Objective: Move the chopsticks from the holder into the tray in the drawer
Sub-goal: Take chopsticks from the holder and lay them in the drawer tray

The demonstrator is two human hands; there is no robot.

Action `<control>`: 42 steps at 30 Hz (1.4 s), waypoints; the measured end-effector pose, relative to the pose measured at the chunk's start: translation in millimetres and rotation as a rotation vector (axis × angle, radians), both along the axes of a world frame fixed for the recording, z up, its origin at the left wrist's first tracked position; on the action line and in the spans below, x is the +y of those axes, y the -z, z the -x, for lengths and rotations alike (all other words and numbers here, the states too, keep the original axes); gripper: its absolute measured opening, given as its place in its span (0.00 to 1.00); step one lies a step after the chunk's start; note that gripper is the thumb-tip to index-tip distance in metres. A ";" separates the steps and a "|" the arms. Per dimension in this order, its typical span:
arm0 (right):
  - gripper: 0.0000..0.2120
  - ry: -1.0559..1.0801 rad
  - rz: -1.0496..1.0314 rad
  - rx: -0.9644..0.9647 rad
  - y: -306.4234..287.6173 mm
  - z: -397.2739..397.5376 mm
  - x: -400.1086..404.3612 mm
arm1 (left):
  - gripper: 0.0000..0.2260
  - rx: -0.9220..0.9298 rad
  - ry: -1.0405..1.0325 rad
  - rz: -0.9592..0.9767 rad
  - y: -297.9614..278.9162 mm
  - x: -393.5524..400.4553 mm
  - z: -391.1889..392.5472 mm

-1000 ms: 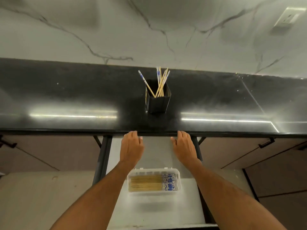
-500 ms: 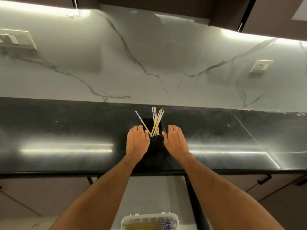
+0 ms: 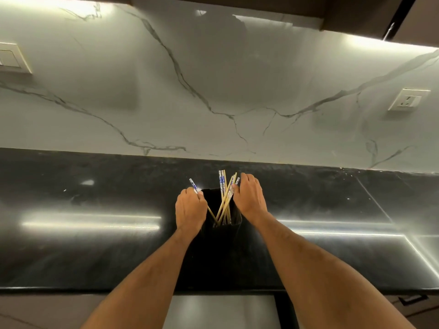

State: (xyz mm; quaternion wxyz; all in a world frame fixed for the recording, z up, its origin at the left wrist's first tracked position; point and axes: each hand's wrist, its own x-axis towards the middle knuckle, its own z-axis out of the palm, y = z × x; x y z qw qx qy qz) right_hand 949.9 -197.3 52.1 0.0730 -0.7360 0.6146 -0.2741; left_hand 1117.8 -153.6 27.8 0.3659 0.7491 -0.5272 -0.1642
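A black square holder [image 3: 234, 216] stands on the dark counter with several bamboo chopsticks [image 3: 224, 198] with blue-and-white tops leaning in it. My left hand [image 3: 190, 208] pinches one chopstick [image 3: 193, 184] that leans out to the left. My right hand [image 3: 249, 197] is at the holder's right side, its fingers touching the tops of the bunch; whether it grips them is unclear. The open drawer [image 3: 221, 309] shows at the bottom edge; the tray is out of view.
The black glossy counter [image 3: 95, 229] runs the full width, with a marble backsplash behind. A wall socket [image 3: 407, 99] sits at the right and a switch plate [image 3: 11, 58] at the left. Cabinets hang overhead.
The view has tilted up, so the tray has left the frame. Both hands rose from the holder's sides to the chopsticks' upper parts; the left hand took hold of the leftmost chopstick.
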 end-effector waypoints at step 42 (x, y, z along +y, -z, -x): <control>0.13 -0.004 -0.188 -0.610 -14.5 -28.3 -27.8 | 0.07 0.076 0.165 0.168 -4.1 -26.9 33.0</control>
